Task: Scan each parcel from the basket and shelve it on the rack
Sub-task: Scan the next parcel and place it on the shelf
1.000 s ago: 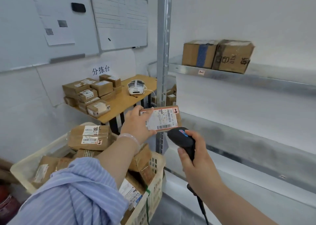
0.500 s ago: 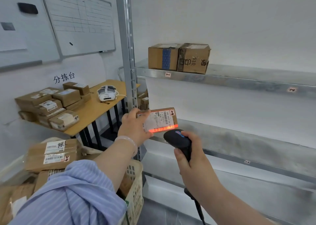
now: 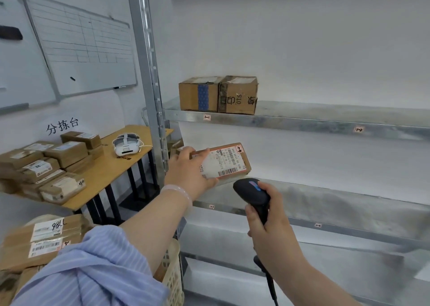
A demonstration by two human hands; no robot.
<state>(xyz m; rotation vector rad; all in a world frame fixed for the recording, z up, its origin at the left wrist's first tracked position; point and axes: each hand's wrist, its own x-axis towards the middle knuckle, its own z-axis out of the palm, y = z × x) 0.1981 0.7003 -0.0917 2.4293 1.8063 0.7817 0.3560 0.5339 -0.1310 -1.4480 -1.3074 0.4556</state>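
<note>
While left hand (image 3: 188, 168) grips flat cardboard parcel (image 3: 223, 161), scanner (image 3: 252, 193) black.

A brown, white-labelled parcel (image 3: 223, 163) is shown at eleven o'clock of a black scanner (image 3: 252, 193). Pale blue stripes are carried by the sleeve (image 3: 93, 270), blue patterned tape by a brown box (image 3: 199, 94).

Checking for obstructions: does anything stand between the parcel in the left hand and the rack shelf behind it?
Nothing visible does. The left hand holds the parcel at the front of the middle shelf, which shows bare behind it. Two boxes sit on the shelf above.
</note>
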